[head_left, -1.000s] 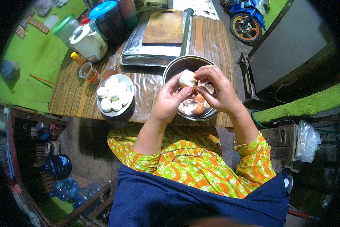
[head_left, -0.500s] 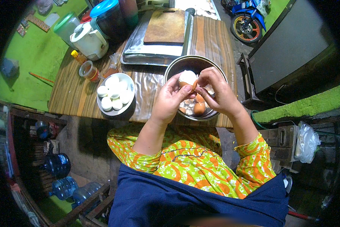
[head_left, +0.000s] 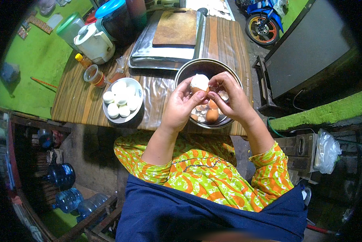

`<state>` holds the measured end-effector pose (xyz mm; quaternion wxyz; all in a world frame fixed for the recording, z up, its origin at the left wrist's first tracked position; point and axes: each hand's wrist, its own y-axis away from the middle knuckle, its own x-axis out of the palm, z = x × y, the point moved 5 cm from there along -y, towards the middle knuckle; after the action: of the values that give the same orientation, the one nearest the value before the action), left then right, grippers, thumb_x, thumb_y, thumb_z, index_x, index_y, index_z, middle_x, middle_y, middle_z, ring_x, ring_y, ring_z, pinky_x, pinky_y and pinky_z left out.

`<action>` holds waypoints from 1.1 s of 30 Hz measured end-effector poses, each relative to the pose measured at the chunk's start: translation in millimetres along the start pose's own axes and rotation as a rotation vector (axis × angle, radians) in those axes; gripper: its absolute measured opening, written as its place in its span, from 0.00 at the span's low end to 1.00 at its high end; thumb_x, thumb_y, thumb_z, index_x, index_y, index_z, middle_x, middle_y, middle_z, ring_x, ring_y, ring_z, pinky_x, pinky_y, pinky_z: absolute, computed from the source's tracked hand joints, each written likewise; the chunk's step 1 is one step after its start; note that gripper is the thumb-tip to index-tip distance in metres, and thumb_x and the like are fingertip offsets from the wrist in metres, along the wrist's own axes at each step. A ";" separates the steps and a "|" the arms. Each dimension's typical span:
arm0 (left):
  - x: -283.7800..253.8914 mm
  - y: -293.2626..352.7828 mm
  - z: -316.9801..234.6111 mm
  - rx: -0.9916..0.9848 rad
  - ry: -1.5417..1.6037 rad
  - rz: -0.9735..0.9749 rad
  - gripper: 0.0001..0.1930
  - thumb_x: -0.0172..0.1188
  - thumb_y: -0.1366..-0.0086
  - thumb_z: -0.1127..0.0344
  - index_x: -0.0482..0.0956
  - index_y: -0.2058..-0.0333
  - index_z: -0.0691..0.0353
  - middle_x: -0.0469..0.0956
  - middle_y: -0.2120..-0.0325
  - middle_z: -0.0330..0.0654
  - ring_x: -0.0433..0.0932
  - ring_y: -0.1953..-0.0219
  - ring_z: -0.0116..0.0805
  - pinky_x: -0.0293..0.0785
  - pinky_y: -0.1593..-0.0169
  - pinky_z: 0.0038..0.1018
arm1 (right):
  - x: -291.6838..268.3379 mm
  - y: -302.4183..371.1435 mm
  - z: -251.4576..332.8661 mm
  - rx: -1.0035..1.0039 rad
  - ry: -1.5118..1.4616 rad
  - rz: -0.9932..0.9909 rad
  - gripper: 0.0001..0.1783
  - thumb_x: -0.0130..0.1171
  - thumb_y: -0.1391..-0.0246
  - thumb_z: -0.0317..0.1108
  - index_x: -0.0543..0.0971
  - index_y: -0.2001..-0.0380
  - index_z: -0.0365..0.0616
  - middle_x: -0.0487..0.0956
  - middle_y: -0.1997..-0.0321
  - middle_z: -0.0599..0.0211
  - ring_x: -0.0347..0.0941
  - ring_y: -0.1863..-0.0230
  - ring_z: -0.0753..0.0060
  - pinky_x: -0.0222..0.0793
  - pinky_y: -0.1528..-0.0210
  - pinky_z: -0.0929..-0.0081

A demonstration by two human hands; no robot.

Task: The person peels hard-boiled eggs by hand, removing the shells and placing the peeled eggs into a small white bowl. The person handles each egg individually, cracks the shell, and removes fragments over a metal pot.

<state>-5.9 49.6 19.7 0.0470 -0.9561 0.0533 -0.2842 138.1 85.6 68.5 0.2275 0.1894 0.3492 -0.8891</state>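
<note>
A boiled egg (head_left: pixel 200 82), bare and white on top with brown shell around its lower part, is held over a metal pot (head_left: pixel 187 69). My left hand (head_left: pixel 180 104) is closed around it from the left, thumb across the front. On the egg's right side, the thumb and fingers of my right hand (head_left: pixel 234 99) pinch at the edge of the shell. Below, the pot holds broken shell pieces and a brown egg (head_left: pixel 212 115) in its shell. Several peeled eggs (head_left: pixel 121 99) lie on a white plate (head_left: pixel 140 92) left of my hands.
Behind the plate stand a reddish jar (head_left: pixel 94 76), a yellow-capped bottle (head_left: pixel 83 60) and a white jug (head_left: pixel 94 42). An upturned metal tray (head_left: pixel 161 57) carries a wooden board (head_left: pixel 176 28) at the back. The table's front edge (head_left: pixel 84 122) runs close to my lap.
Both hands stay over the pot with the egg between them. The fingers of my right hand have shifted slightly at the shell's edge; the plate and pot have not moved.
</note>
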 end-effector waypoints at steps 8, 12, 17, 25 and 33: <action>0.8 0.7 1.1 -0.002 -0.020 -0.011 0.26 0.61 0.35 0.68 0.64 0.42 0.70 0.75 0.55 0.44 0.77 0.55 0.28 0.79 0.54 0.25 | 0.6 0.7 -3.0 -0.004 0.019 0.083 0.11 0.61 0.51 0.22 0.71 0.64 0.37 0.70 0.65 0.58 0.75 0.66 0.62 0.72 0.62 0.69; -2.8 1.6 2.6 -0.089 0.048 -0.019 0.25 0.58 0.34 0.66 0.63 0.42 0.68 0.76 0.56 0.45 0.78 0.56 0.31 0.78 0.53 0.28 | -3.0 1.7 -1.3 -0.037 0.059 0.068 0.13 0.61 0.54 0.21 0.71 0.64 0.38 0.70 0.66 0.57 0.74 0.65 0.59 0.72 0.61 0.68; -5.7 3.1 -5.3 -0.096 0.310 0.058 0.27 0.50 0.34 0.67 0.57 0.38 0.67 0.76 0.57 0.51 0.79 0.57 0.40 0.76 0.53 0.31 | -7.7 5.1 -6.1 -0.040 0.056 0.075 0.12 0.58 0.54 0.16 0.70 0.66 0.37 0.70 0.65 0.60 0.69 0.64 0.65 0.69 0.61 0.73; -7.2 -0.7 -4.3 -0.104 0.247 0.122 0.34 0.58 0.42 0.74 0.58 0.37 0.69 0.74 0.54 0.52 0.78 0.57 0.39 0.77 0.53 0.30 | -18.7 7.6 -16.0 0.022 0.131 0.101 0.13 0.58 0.56 0.15 0.71 0.66 0.37 0.71 0.66 0.60 0.70 0.64 0.64 0.68 0.61 0.74; -2.5 0.2 -5.6 0.024 0.015 0.028 0.35 0.61 0.41 0.79 0.59 0.36 0.62 0.73 0.50 0.42 0.75 0.49 0.31 0.74 0.46 0.26 | -15.2 4.5 -27.8 0.126 0.072 0.053 0.15 0.55 0.42 0.31 0.74 0.52 0.39 0.75 0.54 0.57 0.74 0.52 0.62 0.71 0.52 0.72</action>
<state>-11.1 49.4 23.0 0.0622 -0.9524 0.0636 -0.2915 158.0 106.5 54.6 0.2262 0.2442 0.2954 -0.8955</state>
